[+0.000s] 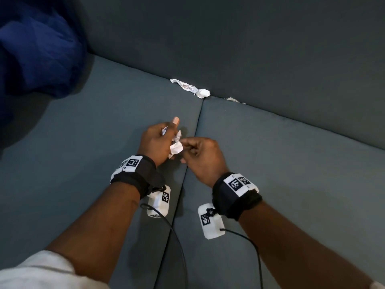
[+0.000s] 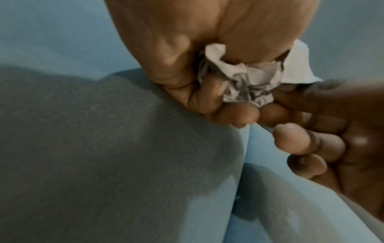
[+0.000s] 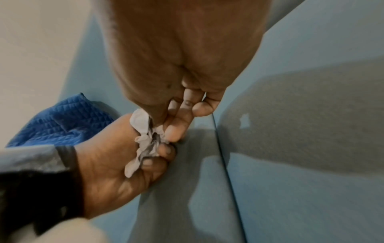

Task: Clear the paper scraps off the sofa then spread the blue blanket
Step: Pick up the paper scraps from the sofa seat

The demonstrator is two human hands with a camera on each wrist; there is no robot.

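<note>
Bare forearms in black wristbands (image 1: 133, 180) reached over the grey fabric sofa (image 1: 291, 163), the left hand (image 1: 156, 140) curled round crumpled white paper scraps (image 1: 176, 148), the right hand (image 1: 205, 157) pinching the same wad. Clearing seemed midway: a twisted white scrap (image 1: 190, 88) lay well beyond both hands, in the backrest crease, likely the next pickup. The bunched blue quilted blanket (image 1: 37, 51) sat far left.

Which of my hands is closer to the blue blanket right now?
Left. The blue blanket lies bunched to the far left; the left hand, gripping crumpled paper scraps, is on that side. The right hand pinches the same scraps from the other side, farther away.
</note>
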